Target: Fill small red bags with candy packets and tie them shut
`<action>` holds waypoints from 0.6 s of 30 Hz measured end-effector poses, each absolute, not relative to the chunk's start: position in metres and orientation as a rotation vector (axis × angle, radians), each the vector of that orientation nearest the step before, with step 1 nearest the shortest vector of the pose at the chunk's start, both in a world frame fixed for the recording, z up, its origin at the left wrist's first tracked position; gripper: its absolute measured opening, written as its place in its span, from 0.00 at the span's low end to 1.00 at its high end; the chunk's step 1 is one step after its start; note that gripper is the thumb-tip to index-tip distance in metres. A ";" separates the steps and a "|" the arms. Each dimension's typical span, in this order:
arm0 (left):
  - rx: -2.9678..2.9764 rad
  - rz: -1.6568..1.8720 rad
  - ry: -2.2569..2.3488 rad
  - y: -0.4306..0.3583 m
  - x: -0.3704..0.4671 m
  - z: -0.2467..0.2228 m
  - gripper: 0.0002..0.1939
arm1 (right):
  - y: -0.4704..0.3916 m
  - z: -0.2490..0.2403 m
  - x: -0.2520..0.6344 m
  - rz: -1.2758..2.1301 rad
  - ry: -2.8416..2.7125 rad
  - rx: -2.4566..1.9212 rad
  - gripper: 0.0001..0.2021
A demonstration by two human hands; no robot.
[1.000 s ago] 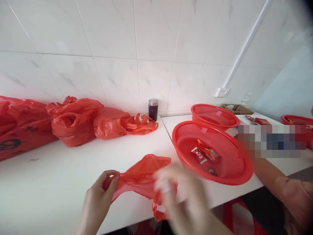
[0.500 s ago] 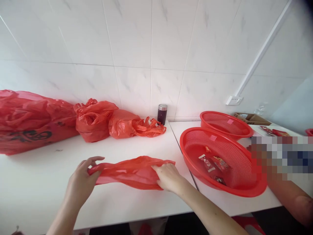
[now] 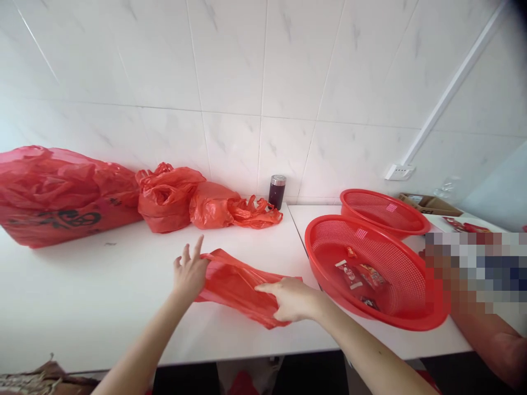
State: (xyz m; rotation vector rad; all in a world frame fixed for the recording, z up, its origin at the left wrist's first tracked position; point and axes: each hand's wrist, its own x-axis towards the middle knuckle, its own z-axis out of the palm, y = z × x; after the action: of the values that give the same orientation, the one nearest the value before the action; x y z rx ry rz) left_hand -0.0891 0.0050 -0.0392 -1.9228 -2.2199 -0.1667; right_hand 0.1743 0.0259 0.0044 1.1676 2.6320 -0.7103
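Observation:
A thin red plastic bag [image 3: 236, 280] lies spread across the white table, its left part lifted slightly. At its left end is my left hand [image 3: 190, 274], gripping the edge by the thumb side while several fingers point up and apart. My right hand [image 3: 298, 299] grips the bag's right part, with the index finger stretched over the plastic and the thumb lower down. Some of the right fingers are hidden under the hand. Just right of that hand stands a red perforated basket [image 3: 315, 258] holding several small wrapped snacks [image 3: 349, 274].
Along the wall stand a large red bag [image 3: 61, 197], smaller filled red bags [image 3: 168, 200] and a dark tumbler [image 3: 277, 193]. A second red basket [image 3: 382, 211] and a cardboard box [image 3: 432, 206] are at back right. Another person's arm [image 3: 486, 334] reaches in from the right.
My left hand has moved right and up, bringing the bag's left end with it; the bag now slants. My right hand has shifted slightly right. The view has tilted a little.

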 end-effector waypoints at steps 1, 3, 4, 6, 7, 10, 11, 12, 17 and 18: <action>-1.957 -0.140 -2.246 0.006 -0.099 -0.032 0.26 | 0.028 0.006 0.180 -0.736 2.629 1.192 0.39; -2.076 -0.083 -2.288 0.000 -0.110 -0.015 0.31 | 0.034 0.011 0.187 -0.759 2.635 1.250 0.37; -2.153 -0.070 -2.308 -0.005 -0.112 -0.006 0.34 | 0.038 0.014 0.188 -0.750 2.638 1.296 0.37; -2.322 -0.113 -2.339 -0.019 -0.110 0.006 0.38 | 0.045 0.018 0.186 -0.717 2.640 1.438 0.38; -2.410 -0.170 -2.338 -0.026 -0.107 0.009 0.39 | 0.048 0.019 0.183 -0.695 2.638 1.518 0.39; -2.551 -0.416 -2.293 -0.045 -0.100 0.008 0.39 | 0.054 0.018 0.175 -0.557 2.600 1.629 0.46; -2.558 -0.495 -2.298 -0.050 -0.098 0.005 0.38 | 0.054 0.017 0.172 -0.502 2.579 1.598 0.48; -2.561 -0.568 -2.311 -0.054 -0.096 0.003 0.37 | 0.052 0.016 0.170 -0.446 2.581 1.532 0.48; -2.634 -0.910 -2.408 -0.063 -0.083 0.002 0.38 | 0.041 0.009 0.166 -0.336 2.961 1.006 0.34; -2.646 -0.996 -2.438 -0.063 -0.081 0.005 0.38 | 0.041 0.008 0.165 -0.335 2.991 0.942 0.33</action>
State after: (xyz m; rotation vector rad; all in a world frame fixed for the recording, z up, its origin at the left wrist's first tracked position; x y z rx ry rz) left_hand -0.0809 -0.0634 0.0050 -2.6457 -2.4378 -0.9958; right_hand 0.1648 0.0405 0.0075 0.9424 2.9905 -0.3353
